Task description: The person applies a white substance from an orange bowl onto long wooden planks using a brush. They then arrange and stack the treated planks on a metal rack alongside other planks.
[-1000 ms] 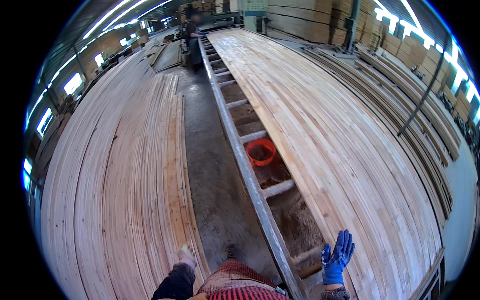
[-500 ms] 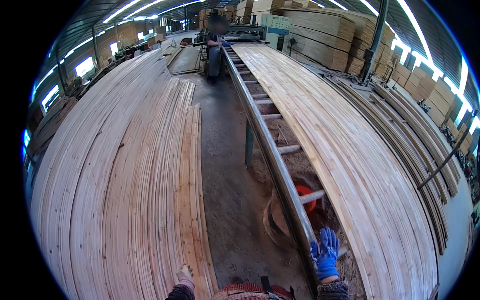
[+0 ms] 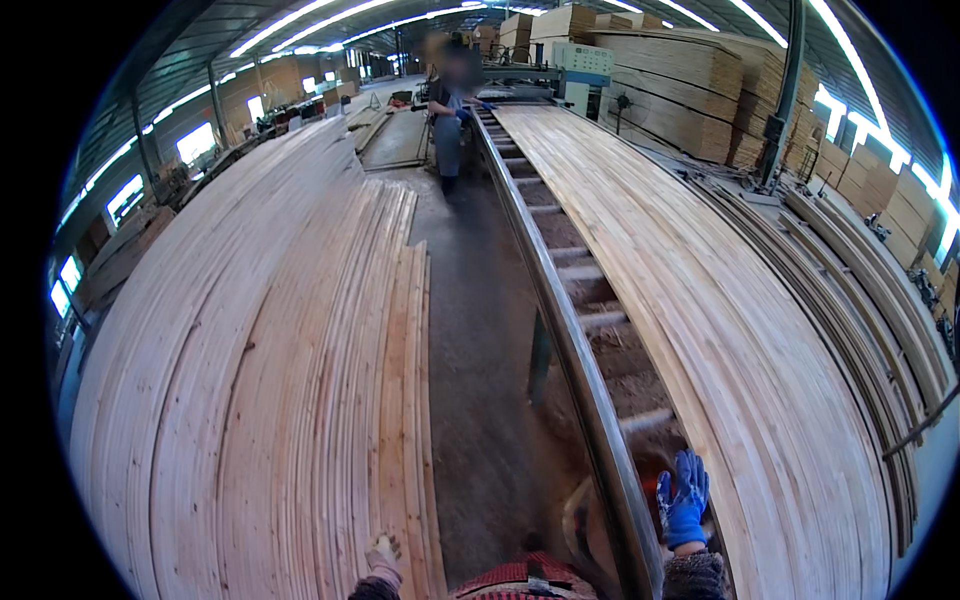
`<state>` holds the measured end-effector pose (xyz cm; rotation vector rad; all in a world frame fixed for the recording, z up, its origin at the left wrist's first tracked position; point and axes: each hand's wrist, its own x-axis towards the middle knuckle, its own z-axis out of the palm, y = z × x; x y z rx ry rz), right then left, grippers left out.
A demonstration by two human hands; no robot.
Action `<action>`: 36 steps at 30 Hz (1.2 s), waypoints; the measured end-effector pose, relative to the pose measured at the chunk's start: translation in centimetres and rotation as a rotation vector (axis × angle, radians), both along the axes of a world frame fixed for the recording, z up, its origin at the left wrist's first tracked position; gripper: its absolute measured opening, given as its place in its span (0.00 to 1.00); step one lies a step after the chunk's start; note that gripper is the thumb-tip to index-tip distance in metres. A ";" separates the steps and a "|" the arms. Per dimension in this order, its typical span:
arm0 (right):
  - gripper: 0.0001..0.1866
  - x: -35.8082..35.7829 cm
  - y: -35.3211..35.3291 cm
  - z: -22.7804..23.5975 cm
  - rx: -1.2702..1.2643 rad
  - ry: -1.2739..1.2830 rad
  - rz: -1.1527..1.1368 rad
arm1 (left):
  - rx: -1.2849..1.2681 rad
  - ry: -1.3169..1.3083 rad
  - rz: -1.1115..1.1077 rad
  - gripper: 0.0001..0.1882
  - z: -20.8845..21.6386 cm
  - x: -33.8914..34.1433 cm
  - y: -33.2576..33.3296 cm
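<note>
My right hand [image 3: 686, 503], in a blue work glove, is open with its fingers stretched out. It is at the near edge of a long row of pale wood strips [image 3: 690, 290] lying on a roller conveyor, just right of the metal side rail [image 3: 565, 330]. Whether the palm touches the wood cannot be made out. On the left, my left hand [image 3: 384, 556] in a pale glove has its fingers apart. It is over the right side of a broad stack of long wooden boards [image 3: 290, 400] and grips nothing.
Between stack and conveyor runs a concrete aisle [image 3: 475, 350]. Far along it a co-worker [image 3: 447, 125] stands by the rail, near a machine with a control panel [image 3: 588, 65]. Large board stacks [image 3: 670, 90] and a steel post [image 3: 785, 100] are beyond the conveyor. More strips [image 3: 820, 250] lie at right.
The whole view has shifted, with the stack and conveyor sliding right and down. My right hand has moved from beside the rail closer to the strips' edge. Both hands stay open.
</note>
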<state>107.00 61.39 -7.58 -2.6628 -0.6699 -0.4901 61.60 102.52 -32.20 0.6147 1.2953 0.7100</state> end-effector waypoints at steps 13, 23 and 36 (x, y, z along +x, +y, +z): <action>0.29 25.2 26.9 1.1 -0.038 -0.105 0.101 | -0.186 -0.026 0.224 0.14 -3.9 11.0 18.2; 0.30 36.7 35.3 -2.3 -0.122 0.015 -0.183 | 0.215 0.149 -0.110 0.10 2.1 39.0 43.3; 0.35 58.7 52.0 -2.8 -0.141 -0.039 -0.117 | 0.077 0.039 -0.153 0.12 2.1 55.2 48.6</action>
